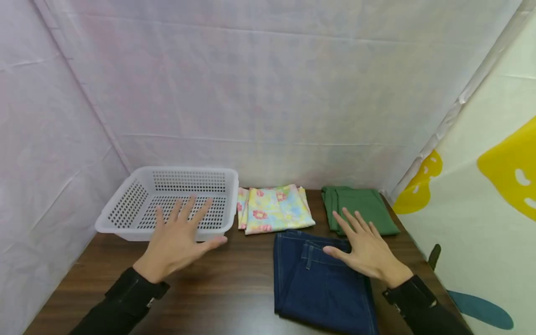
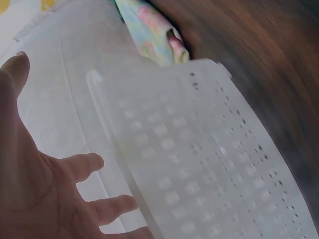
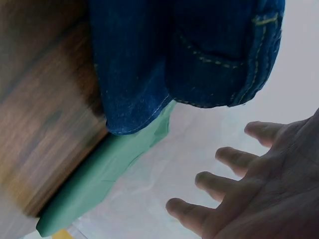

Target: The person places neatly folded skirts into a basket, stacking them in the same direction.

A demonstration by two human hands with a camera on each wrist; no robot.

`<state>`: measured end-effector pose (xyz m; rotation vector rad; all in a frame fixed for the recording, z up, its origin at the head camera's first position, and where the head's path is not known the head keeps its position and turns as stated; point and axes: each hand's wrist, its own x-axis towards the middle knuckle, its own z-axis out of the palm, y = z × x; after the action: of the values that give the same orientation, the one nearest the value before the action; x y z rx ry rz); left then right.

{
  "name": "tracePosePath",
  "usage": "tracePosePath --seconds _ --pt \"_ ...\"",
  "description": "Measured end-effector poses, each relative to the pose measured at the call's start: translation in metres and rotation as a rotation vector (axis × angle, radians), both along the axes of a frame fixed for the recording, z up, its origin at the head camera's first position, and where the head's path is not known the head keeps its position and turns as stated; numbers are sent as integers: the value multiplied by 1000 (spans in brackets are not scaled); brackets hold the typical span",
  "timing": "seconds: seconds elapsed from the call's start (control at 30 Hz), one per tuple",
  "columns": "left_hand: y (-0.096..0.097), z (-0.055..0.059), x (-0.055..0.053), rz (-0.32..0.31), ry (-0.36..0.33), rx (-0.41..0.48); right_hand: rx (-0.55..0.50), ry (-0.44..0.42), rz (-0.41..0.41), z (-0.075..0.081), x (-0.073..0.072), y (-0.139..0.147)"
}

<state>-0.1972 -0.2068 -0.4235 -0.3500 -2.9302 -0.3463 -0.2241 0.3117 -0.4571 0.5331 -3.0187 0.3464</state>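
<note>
My left hand (image 1: pixel 177 242) is spread above the near rim of a white perforated plastic basket (image 1: pixel 234 204), its fingers straight and holding nothing. In the left wrist view the same hand (image 2: pixel 55 189) is beside the basket wall (image 2: pixel 199 149). With fingers fanned out, my right hand (image 1: pixel 366 251) hovers over folded dark blue jeans (image 1: pixel 322 288); it grips nothing. The right wrist view has those jeans (image 3: pixel 214 55) above and left of the fingers (image 3: pixel 229 189). Between basket and right hand lies a folded floral cloth (image 1: pixel 276 209). Behind the right hand is a folded green garment (image 1: pixel 364 209).
Everything rests on a dark wooden table (image 1: pixel 226 288). A pale fabric sheet (image 1: pixel 268 93) hangs behind it, and another (image 1: pixel 42 163) on the left. At the right, a cream sheet with yellow shapes (image 1: pixel 481 242) borders the table edge.
</note>
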Motion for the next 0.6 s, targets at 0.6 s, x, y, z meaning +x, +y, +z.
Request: tracePosePath --seconds 0.6 --pt "49 -10 13 -78 42 23 -11 11 -35 -5 22 -9"
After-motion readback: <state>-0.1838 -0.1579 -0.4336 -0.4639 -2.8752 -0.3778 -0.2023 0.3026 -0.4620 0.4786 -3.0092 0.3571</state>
